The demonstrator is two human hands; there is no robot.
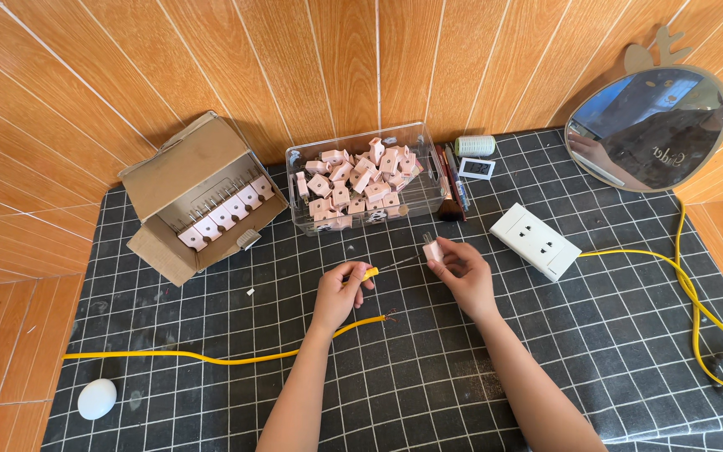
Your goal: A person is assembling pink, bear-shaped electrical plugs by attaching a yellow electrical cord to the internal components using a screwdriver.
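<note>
A dark gridded mat (546, 351) is laid against wood-panelled walls. A small yellow-handled tool (370, 273) is pinched in the left hand (340, 293) — its thin tip aimed at the pink plug (433, 250), which is gripped by the right hand (464, 274) and held raised, apparently so the tip can reach it. A clear bin (361, 177) of like plugs is kept near.

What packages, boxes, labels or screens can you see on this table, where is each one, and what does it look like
Cardboard box: back left of the mat, brown, lying open on its side, pink plugs in rows inside.
Clear plastic tub: back centre against the wall, rectangular, heaped with loose pink plugs.
Small digital display: right of the tub, white rectangular case, grey screen.
White socket block: right of the right hand, flat rectangle.
</note>
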